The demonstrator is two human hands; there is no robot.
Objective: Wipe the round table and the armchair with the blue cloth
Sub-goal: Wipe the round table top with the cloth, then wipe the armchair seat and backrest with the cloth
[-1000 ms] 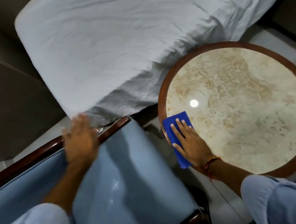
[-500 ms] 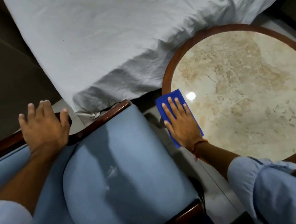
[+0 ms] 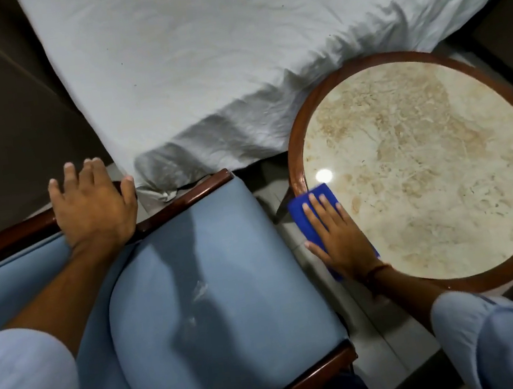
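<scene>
Dim light, glare spot on round table (image 3: 294,143), wide-angle bowing.

Blue cloth (image 3: 311,210), beige-veined round table (image 3: 425,172)

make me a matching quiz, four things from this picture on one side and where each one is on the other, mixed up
Things:
1. blue cloth
2. left hand
3. white sheet
4. bright light spot

Places:
A. on the armchair's wooden frame
B. on the marble top of the round table
C. under the right hand at the table's edge
D. over the bed

Pairs: 1-C, 2-A, 3-D, 4-B
</scene>
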